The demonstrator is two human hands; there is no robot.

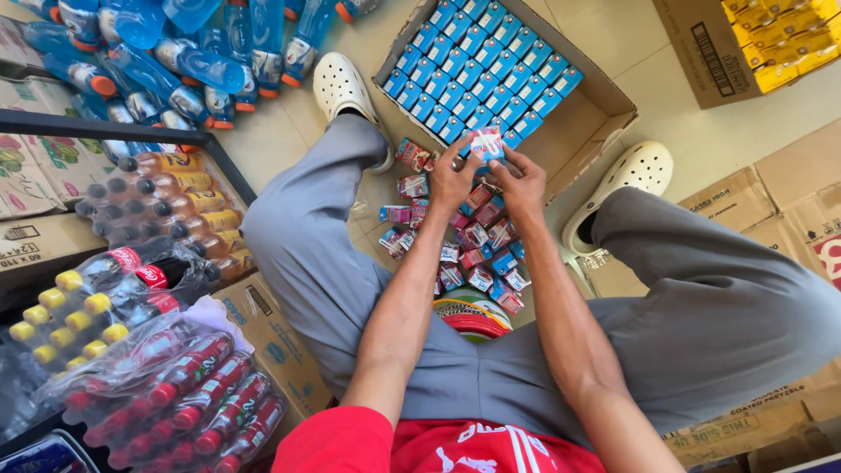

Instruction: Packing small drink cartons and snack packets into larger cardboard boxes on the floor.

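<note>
Head view, looking down between the knees of a seated person in grey trousers and white clogs. At 9 o'clock, shrink-wrapped bottles with yellow caps (pixel 66 311) lie beside amber bottles with black caps (pixel 171 215); red-labelled bottles (pixel 197 398) sit at 7 o'clock, and blue bottles with orange caps (pixel 175 57) at 11 o'clock. Near centre, the left hand (pixel 451 180) and the right hand (pixel 519 182) are closed together on one small pink-and-white carton (pixel 487 143), pinching it from either side by the fingertips. This carton is held just over the near edge of an open cardboard box (pixel 585 118) at 12 o'clock, filled with rows of blue cartons (pixel 486 70) standing on end. Below the hands, loose small cartons (pixel 473 254) lie scattered on the floor. A box of yellow packets (pixel 788 39) stands at 1 o'clock.
</note>
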